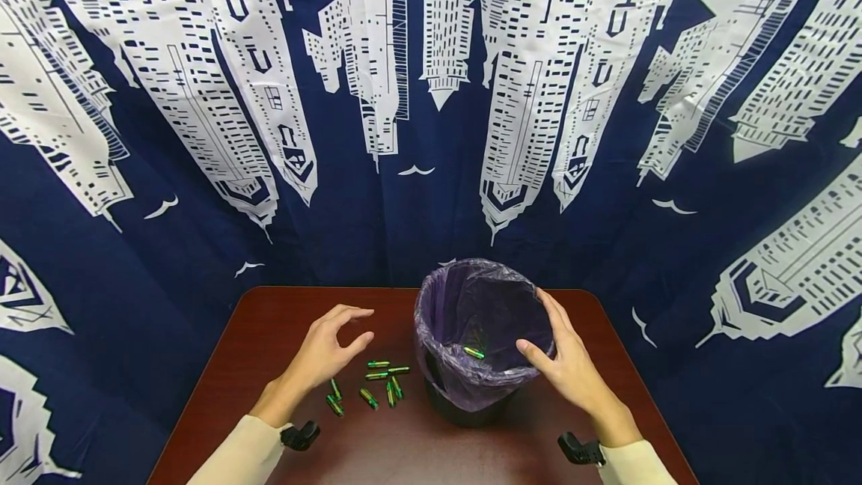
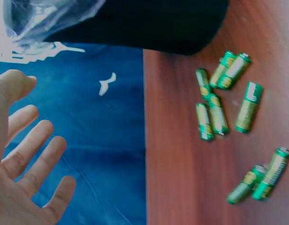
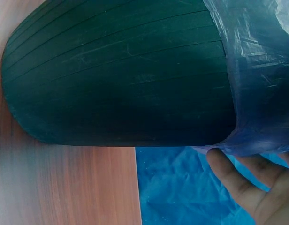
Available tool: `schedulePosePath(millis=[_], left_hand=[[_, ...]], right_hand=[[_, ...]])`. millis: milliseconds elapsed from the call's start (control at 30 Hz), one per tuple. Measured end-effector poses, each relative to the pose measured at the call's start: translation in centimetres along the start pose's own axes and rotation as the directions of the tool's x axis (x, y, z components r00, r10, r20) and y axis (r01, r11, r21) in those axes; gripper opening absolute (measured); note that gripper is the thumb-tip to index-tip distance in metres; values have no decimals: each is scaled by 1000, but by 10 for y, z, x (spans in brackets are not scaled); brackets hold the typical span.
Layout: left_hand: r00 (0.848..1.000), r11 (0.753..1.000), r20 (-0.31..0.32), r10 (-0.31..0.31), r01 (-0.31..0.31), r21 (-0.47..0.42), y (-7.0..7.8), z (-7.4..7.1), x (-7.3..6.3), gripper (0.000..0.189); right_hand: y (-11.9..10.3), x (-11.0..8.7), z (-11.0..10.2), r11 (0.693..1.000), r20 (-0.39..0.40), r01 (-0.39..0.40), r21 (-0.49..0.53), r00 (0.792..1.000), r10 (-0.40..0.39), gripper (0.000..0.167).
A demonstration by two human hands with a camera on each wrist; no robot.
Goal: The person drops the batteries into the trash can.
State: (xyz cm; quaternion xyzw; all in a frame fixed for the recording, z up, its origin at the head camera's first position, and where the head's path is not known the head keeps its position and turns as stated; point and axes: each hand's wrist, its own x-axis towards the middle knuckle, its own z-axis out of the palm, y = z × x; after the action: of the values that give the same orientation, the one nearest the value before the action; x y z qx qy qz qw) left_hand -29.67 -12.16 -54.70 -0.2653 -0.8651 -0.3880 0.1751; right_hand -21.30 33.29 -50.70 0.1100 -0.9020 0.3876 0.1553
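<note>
A dark waste bin (image 1: 465,412) stands upright on the table, lined with a purple plastic bag (image 1: 441,373) folded over its rim. One green-and-gold battery (image 1: 474,352) lies inside it. My right hand (image 1: 572,365) is at the bin's right side, fingers extended along the rim and thumb apart over the opening; in the right wrist view its fingertips (image 3: 217,157) are up against the bag's edge. Left of the bin, my left hand (image 1: 326,346) hovers with nothing in it, thumb and fingers spread. Several more green batteries (image 2: 249,107) lie loose on the tabletop below it.
The reddish-brown wooden table (image 1: 263,328) has rounded back corners. Behind it hangs a navy curtain (image 1: 350,245) printed with white buildings. A small black camera is strapped on each wrist.
</note>
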Motion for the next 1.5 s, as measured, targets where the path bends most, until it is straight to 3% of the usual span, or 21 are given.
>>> schedulePosePath(millis=[433,800,933,1267,1500], left_hand=[[989,990,58,-136,135,29,-25,7,-59,41],[944,950,107,-312,313,10,-41,13,-99,36],[922,931,139,-362,364,11,-46,13,-109,28],[881,908,222,-417,417,50,-53,12,-125,16],[877,908,240,-416,413,65,-56,13,-129,16]], right_hand=[[-1,1,1,1000,-6,15,6,1000,-15,101],[0,1,3,1000,-2,14,19,1000,-14,101],[1,1,2,1000,-5,15,17,1000,-15,102],[1,3,0,1000,-2,9,3,1000,-9,101],[2,2,0,1000,4,-2,-3,1000,2,102]])
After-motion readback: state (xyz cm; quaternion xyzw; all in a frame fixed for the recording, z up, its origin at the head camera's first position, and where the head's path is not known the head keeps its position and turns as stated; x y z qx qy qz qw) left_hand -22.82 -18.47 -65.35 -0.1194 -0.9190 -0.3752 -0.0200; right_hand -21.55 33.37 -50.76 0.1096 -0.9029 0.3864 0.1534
